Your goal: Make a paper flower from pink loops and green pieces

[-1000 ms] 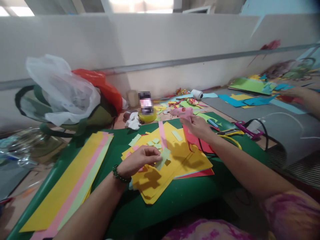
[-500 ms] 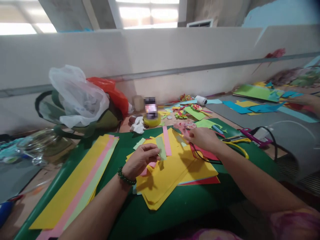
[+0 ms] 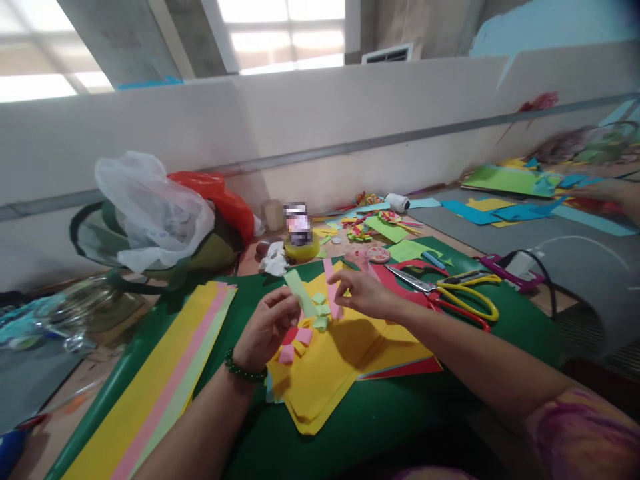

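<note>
My left hand (image 3: pixel 267 328), with a green bead bracelet on the wrist, pinches a light green paper strip (image 3: pixel 301 293). Over the upper part of the yellow sheets (image 3: pixel 325 380), my right hand (image 3: pixel 367 295) is open, its fingers apart and curved beside a pink paper strip (image 3: pixel 332 293). Small light green paper pieces (image 3: pixel 321 312) lie between the hands. Pink paper pieces (image 3: pixel 295 345), with bits of yellow and red, sit beside my left hand. Scissors with a red handle (image 3: pixel 457 315) and another pair with a yellow handle (image 3: pixel 487 300) lie right of my right hand.
A stack of long yellow, pink and green strips (image 3: pixel 165 380) lies left on the green mat (image 3: pixel 400 413). Behind stand a yellow tape roll (image 3: pixel 303 249) and a bag (image 3: pixel 220 243) with plastic bags. A co-worker's hand (image 3: pixel 613 192) is at far right.
My right hand has moved left from the scissors area and its fingers have spread. The red-handled scissors now show lying on the mat. My left hand has shifted slightly left, uncovering small paper pieces.
</note>
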`<state>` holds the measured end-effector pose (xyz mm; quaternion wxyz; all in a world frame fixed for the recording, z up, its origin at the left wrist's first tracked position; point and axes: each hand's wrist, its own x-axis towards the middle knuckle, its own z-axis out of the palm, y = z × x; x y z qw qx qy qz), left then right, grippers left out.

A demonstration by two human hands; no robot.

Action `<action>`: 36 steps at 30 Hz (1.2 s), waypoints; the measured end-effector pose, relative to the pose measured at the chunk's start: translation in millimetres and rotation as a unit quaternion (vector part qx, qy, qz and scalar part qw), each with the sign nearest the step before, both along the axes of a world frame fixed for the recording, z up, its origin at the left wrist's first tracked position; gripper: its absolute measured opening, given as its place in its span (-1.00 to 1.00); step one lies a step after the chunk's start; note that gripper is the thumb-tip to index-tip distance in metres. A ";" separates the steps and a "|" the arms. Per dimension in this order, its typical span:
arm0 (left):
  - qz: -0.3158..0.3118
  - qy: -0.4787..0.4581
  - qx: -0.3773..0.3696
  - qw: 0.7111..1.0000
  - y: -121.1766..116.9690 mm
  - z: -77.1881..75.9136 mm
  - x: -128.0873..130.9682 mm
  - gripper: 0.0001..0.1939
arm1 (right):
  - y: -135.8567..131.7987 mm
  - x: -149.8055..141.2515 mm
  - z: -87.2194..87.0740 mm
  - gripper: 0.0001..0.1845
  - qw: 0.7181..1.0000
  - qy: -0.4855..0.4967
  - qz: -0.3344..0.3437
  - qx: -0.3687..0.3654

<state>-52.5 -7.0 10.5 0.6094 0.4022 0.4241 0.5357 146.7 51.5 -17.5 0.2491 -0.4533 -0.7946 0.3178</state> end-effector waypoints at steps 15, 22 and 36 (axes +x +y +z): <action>0.048 0.009 -0.028 0.998 6.2 -15.1 13.5 -0.62 | -15.3 16.4 -0.1 -0.75 0.955 -0.019 0.062 0.289; -0.029 0.086 -0.026 0.996 0.8 -24.6 18.8 -0.66 | -21.4 10.2 -5.4 -0.67 0.940 0.066 0.163 0.293; -0.002 0.207 0.038 0.978 -5.5 -17.6 26.7 -0.73 | -16.2 0.4 -3.8 -0.69 0.958 0.270 0.035 -0.087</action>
